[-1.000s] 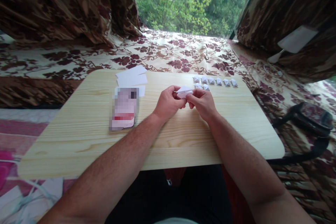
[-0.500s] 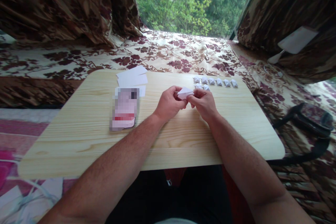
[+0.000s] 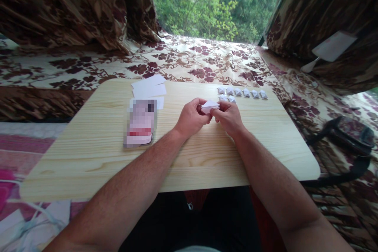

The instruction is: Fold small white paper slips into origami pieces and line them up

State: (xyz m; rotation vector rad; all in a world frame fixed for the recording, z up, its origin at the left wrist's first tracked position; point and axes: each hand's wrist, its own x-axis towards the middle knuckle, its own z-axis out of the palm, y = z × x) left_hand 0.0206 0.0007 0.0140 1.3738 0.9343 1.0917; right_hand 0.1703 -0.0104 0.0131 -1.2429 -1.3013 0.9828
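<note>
Between both hands is a small folded piece of white paper (image 3: 210, 106), held above the wooden table (image 3: 97, 165). My left hand (image 3: 193, 116) pinches it from the left, with thumb and fingers closed on its edge. From the other side my right hand (image 3: 227, 115) grips the paper's right part between thumb and fingers. Just beyond the right hand, several small folded paper pieces (image 3: 238, 91) stand in two rows, the nearer row partly hidden by the fingers. The fine folds of the held paper are too small to make out.
White paper strips (image 3: 149, 86) lie fanned at the table's back left. In front of them is a blurred-out phone-like object (image 3: 140, 122). A floral-covered ledge (image 3: 203, 59) runs behind the table. A white lamp (image 3: 333, 47) stands at the right, above a dark chair arm (image 3: 348, 169).
The folded paper has tilted slightly, showing more of its flat top face. Both hands stay almost in place, still gripping it.
</note>
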